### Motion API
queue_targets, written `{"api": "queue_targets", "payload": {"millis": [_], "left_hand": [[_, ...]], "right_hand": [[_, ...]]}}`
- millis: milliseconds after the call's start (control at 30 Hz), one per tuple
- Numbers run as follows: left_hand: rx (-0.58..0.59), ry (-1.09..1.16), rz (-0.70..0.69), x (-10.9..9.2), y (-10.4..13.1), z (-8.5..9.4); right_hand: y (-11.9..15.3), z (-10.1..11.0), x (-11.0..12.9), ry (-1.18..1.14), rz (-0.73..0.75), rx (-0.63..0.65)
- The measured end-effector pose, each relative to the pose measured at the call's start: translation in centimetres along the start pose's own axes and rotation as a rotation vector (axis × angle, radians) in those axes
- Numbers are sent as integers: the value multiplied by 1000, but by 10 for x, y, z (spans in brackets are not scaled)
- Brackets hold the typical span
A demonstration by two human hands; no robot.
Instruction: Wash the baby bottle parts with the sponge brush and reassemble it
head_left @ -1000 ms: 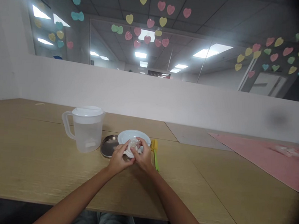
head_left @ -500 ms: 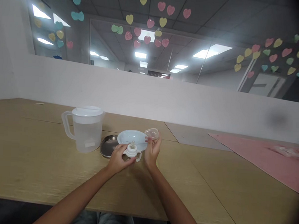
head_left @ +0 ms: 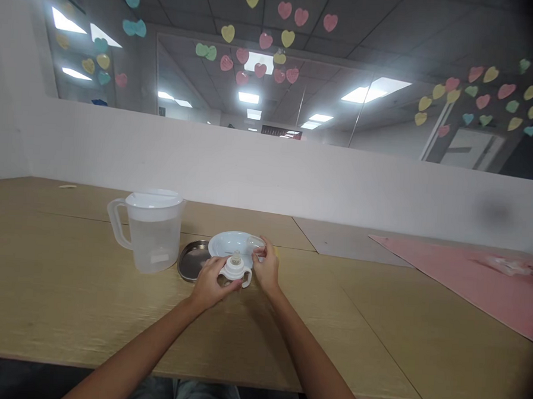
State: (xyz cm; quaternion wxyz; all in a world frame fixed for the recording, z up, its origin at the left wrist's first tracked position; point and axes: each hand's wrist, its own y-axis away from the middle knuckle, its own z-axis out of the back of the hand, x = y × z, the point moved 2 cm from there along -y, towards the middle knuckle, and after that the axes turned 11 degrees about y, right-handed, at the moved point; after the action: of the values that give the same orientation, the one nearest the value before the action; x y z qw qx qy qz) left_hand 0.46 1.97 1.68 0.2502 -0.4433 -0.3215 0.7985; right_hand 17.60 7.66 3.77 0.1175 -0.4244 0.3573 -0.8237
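My left hand is closed around a white baby bottle with side handles and a clear nipple on top. The lower part of the bottle is hidden behind the fingers. My right hand grips a clear dome-shaped cap, holding it over the right part of a pale blue-white bowl. To the left of the bowl lies a shallow metal tray, partly behind my left hand.
A lidded plastic pitcher holding clear liquid stands at the left, its handle pointing left. A pink mat with some clear plastic on it covers the right side. Behind the wooden table rises a white wall.
My right hand has moved left and slightly down with the clear cap, bringing it over the bowl and nearer the bottle. My left hand holds the bottle in nearly the same place.
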Motion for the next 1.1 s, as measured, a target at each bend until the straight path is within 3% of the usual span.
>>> {"api": "queue_targets", "payload": {"millis": [467, 600, 767, 900, 1000, 1100], "left_hand": [[-8, 4, -10, -3, -1, 1], [-10, 4, -10, -3, -1, 0], [-17, 12, 10, -3, -1, 0], [-23, 46, 27, -1, -1, -1], [-38, 74, 51, -1, -1, -2], [-57, 90, 69, -2, -2, -3]], "right_hand": [[5, -1, 0, 174, 169, 213], [3, 2, 2, 239, 159, 197], [8, 13, 24, 159, 214, 97], [23, 11, 53, 44, 384, 207], [26, 9, 62, -8, 243, 176], [21, 9, 61, -118, 115, 259]]}}
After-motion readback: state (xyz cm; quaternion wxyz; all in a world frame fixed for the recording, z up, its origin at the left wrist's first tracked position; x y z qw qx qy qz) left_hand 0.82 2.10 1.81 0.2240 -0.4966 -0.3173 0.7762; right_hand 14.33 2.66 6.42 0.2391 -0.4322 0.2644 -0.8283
